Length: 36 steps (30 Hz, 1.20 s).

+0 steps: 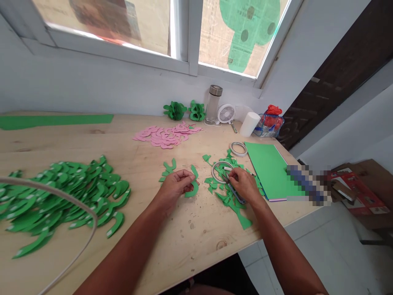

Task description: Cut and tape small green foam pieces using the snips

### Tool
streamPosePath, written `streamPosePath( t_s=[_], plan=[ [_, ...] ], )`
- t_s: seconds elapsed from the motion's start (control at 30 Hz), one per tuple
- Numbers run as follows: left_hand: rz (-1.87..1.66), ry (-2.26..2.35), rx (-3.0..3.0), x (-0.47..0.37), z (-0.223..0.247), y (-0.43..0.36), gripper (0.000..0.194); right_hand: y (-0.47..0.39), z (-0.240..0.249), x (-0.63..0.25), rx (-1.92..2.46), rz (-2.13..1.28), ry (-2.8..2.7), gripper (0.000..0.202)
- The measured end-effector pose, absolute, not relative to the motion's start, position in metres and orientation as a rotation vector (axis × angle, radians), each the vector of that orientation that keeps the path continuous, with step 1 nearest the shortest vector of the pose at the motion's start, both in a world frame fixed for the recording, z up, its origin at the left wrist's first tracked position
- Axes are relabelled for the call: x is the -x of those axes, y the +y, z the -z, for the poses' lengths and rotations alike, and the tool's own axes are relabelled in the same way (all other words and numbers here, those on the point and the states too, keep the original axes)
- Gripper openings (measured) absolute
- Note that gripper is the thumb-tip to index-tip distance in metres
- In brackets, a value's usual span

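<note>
Between the thumb and fingers of my left hand [177,185] is a curved green paper cutout [193,189], held just above the table. Another green cutout [170,165] lies right behind that hand. My right hand [245,184] is closed in a pinch beside a roll of tape [218,180]; whatever lies between its fingertips is too small to make out. Under and around it are green paper scraps [229,200] and a long grey tool [236,193], partly covered by the hand.
Green cutouts with white tabs [70,192] are heaped at left, behind a pale curved cable [89,213]. Pink cutouts [167,135], green paper figures [175,111], a glass bottle [213,105] and a small fan [226,113] stand farther back. Green sheets [273,172] and another tape roll [238,149] lie right.
</note>
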<state>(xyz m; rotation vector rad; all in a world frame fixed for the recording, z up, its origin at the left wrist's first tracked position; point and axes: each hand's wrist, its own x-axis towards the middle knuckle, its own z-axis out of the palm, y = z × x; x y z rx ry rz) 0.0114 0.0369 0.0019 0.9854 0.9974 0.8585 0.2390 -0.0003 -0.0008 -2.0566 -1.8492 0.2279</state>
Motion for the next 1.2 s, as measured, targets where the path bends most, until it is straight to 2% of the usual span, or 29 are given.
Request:
streamPosePath(
  t_s=[0.6,0.87,1.2],
  plan=[
    [-0.860,0.965,-0.973,-0.009,0.000,0.038,0.024,-0.003,0.013,-0.242,2.038,-0.170,-1.846,0.008],
    [-0.783,0.736,-0.975,-0.024,-0.007,0.026,0.024,-0.009,0.012,-0.235,2.005,-0.232,-1.786,0.010],
    [-0.747,0.682,-0.898,-0.031,0.000,0.022,0.021,-0.007,0.005,-0.230,1.700,-0.668,-1.457,0.012]
  ],
)
